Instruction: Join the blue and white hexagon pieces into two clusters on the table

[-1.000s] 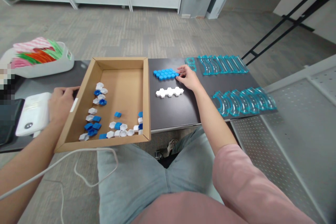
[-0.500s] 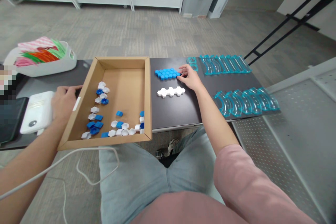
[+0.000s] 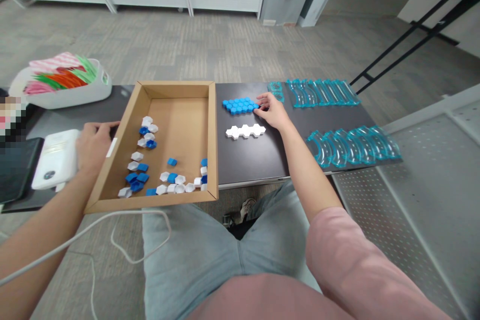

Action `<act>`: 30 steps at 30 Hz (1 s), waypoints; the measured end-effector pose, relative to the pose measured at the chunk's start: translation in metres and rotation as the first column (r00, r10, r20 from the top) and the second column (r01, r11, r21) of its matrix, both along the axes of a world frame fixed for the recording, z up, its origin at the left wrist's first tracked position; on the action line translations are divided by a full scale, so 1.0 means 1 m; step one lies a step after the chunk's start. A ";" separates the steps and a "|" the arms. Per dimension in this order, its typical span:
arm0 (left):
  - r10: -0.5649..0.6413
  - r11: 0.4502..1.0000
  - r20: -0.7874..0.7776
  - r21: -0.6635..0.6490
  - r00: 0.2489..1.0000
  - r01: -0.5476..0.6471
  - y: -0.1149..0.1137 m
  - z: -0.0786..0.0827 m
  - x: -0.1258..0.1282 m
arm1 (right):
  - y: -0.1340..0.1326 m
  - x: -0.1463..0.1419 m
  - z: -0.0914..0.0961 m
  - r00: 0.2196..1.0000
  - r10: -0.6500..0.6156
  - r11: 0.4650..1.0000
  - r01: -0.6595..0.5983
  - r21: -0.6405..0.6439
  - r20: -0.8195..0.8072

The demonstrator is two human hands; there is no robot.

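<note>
The blue hexagon tiles (image 3: 241, 105) lie clustered on the tabletop (image 3: 255, 160) just right of the cardboard box (image 3: 212, 130); the right hand (image 3: 274, 113), fingers loosely spread, touches their right edge. The left hand (image 3: 93, 146) clasps the box's left wall.

the patch of tiles (image 3: 241, 105) at the far side is bright blue, and the row of tiles (image 3: 245, 131) nearer me is plain white. the box (image 3: 212, 140) is brown cardboard, and the loose tiles (image 3: 144, 172) in it are a mix of deeper blue and white. the curved pieces (image 3: 322, 92) are see-through teal. the table (image 3: 247, 160) is matt black.

my sleeve (image 3: 356, 270) is dusty pink and my jeans (image 3: 195, 260) are pale blue-grey. the tub (image 3: 71, 97) is white, and its strips (image 3: 60, 77) are pink-and-white striped, green and orange. the gadget (image 3: 56, 157) and the cable (image 3: 112, 217) are white.

the floor (image 3: 187, 50) is grey carpet with a fine streaked weave. the shelf (image 3: 420, 200) is pale grey metal dotted with small holes.
</note>
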State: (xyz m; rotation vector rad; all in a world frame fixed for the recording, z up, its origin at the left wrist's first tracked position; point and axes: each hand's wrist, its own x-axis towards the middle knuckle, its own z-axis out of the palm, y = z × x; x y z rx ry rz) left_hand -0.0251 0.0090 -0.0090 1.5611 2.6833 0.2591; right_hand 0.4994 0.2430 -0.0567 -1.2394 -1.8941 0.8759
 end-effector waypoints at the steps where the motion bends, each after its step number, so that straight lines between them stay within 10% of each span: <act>1: -0.005 1.000 -0.005 -0.010 1.000 0.005 0.000 0.001 0.000 | 0.000 0.000 0.000 1.000 -0.001 1.000 0.001 -0.002 -0.003; 30: 0.014 1.000 0.011 -0.003 1.000 -0.014 0.000 0.002 0.001 | -0.009 -0.005 0.013 0.996 0.039 0.991 -0.048 0.123 0.077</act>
